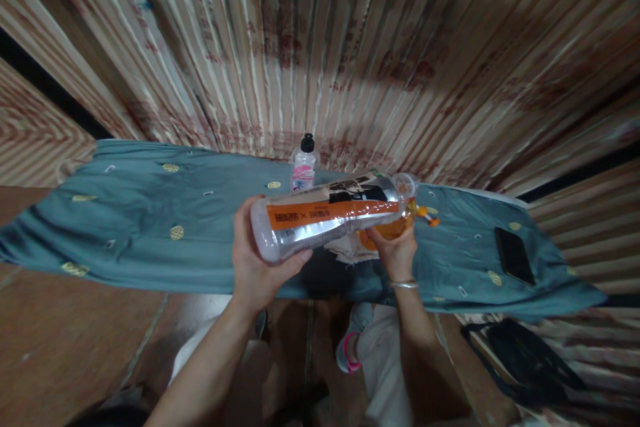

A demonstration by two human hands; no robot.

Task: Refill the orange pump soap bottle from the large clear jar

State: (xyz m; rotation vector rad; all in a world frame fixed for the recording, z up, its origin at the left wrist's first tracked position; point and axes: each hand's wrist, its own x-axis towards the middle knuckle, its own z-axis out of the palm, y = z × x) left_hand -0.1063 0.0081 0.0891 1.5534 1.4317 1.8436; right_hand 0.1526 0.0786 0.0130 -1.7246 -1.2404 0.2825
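Observation:
My left hand is wrapped round the base of a large clear plastic bottle with an orange and silver label. The bottle lies nearly level, its neck to the right and tipped slightly up. Under the neck, my right hand is closed on a see-through orange container, mostly hidden by the bottle. An orange and white piece sticks out to its right; whether it belongs to the container I cannot tell. Below the bottle lies a crumpled pale cloth.
A small clear bottle with a black cap and pink label stands behind the large one. On the right of the green cloth-covered table lies a black phone. A striped curtain hangs behind; a dark bag is at lower right.

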